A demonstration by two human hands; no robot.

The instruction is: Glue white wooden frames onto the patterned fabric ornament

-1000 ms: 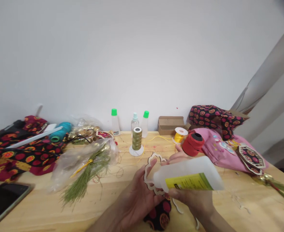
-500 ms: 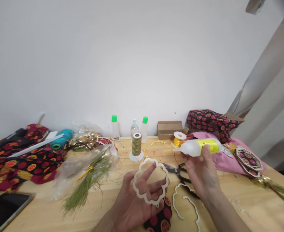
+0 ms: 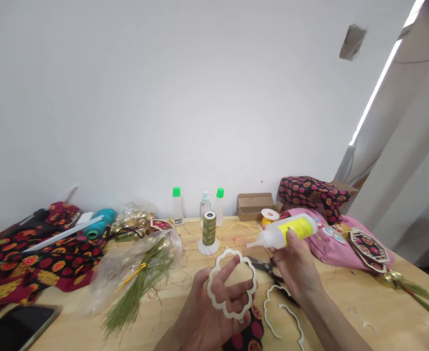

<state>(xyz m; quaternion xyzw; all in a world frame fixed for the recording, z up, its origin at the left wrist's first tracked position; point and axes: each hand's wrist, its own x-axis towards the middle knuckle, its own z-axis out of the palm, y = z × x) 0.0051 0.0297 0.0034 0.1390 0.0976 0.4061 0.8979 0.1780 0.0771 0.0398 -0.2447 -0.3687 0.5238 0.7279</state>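
Note:
A pale scalloped frame with a small loop at top and bottom rests on the fingers of my left hand, which holds it up over the table. My right hand grips a white squeeze bottle with a yellow label. Its nozzle tilts down to the left, above and apart from the frame. Under my left hand lies dark patterned fabric. Between my hands, thin scalloped frame pieces lie on the wood. Black-handled scissors are partly hidden behind my right hand.
An olive thread spool stands mid-table, with green-capped bottles by the wall. Green tassels and a phone lie left. A cardboard box, yellow cord spool and pink cloth are at the right.
My right hand has tipped the bottle's nozzle further down and brought it left, closer to the frame. My left hand still holds the frame. The view has shifted slightly.

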